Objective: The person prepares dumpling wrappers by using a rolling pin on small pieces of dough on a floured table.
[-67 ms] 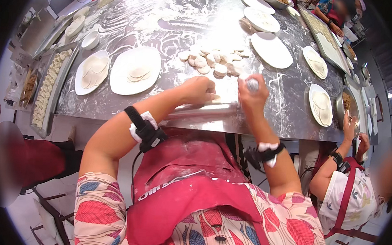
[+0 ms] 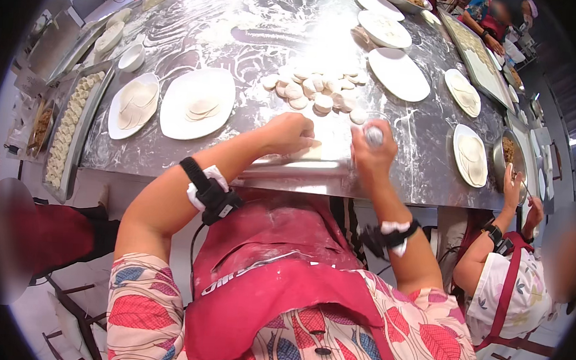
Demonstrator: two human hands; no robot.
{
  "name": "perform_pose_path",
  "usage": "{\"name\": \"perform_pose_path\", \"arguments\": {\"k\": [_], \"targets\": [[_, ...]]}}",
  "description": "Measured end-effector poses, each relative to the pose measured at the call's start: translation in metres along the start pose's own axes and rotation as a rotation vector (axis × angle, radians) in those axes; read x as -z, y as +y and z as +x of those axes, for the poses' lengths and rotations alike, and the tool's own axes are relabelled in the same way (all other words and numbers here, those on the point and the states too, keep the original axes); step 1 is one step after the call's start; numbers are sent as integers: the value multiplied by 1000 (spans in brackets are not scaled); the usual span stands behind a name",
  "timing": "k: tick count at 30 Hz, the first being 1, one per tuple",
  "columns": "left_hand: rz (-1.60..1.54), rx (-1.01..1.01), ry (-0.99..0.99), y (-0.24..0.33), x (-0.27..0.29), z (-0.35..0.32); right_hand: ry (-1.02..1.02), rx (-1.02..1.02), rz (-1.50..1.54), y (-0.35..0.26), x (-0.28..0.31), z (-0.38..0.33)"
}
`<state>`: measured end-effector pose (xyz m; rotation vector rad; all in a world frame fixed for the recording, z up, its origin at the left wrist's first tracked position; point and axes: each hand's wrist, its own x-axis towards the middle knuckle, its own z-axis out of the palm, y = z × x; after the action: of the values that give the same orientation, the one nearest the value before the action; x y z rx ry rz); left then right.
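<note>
My left hand [image 2: 292,133] is closed at the near side of the floury metal table [image 2: 263,46], its fingers pinching the edge of a flat piece of dough [image 2: 313,149]. Much of that dough is hidden by the fingers and washed out by glare. To its right, my right hand [image 2: 377,152] is wrapped round what looks like a short rolling pin [image 2: 374,136]; only its pale round end shows above the fist. Just beyond both hands lies a loose heap of small dough discs [image 2: 322,103], with one disc [image 2: 358,116] close to my right hand.
On the left stand a square plate [image 2: 173,117] and an oval plate [image 2: 115,120] with thin wrappers, then a long tray [image 2: 71,173] of dumplings. A bare oval plate [image 2: 400,75] lies to the right. A co-worker's hand [image 2: 512,187] is beside a filling bowl [image 2: 501,150].
My right hand has shifted slightly right and upward with the rolling pin, and the dough disc beside it shows more fully. My left hand stays almost in place at the flat dough.
</note>
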<state>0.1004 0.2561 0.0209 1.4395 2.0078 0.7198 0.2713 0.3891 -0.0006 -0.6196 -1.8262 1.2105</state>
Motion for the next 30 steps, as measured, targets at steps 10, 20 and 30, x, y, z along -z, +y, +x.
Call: {"name": "perform_pose_path", "arguments": {"k": [10, 20, 30], "targets": [[48, 80, 32, 12, 0, 3, 95, 310, -121, -12, -30, 41], [-53, 80, -59, 18, 3, -13, 56, 50, -23, -10, -6, 8], [-162, 115, -50, 6, -5, -2, 42, 83, -62, -11, 11, -20]]}}
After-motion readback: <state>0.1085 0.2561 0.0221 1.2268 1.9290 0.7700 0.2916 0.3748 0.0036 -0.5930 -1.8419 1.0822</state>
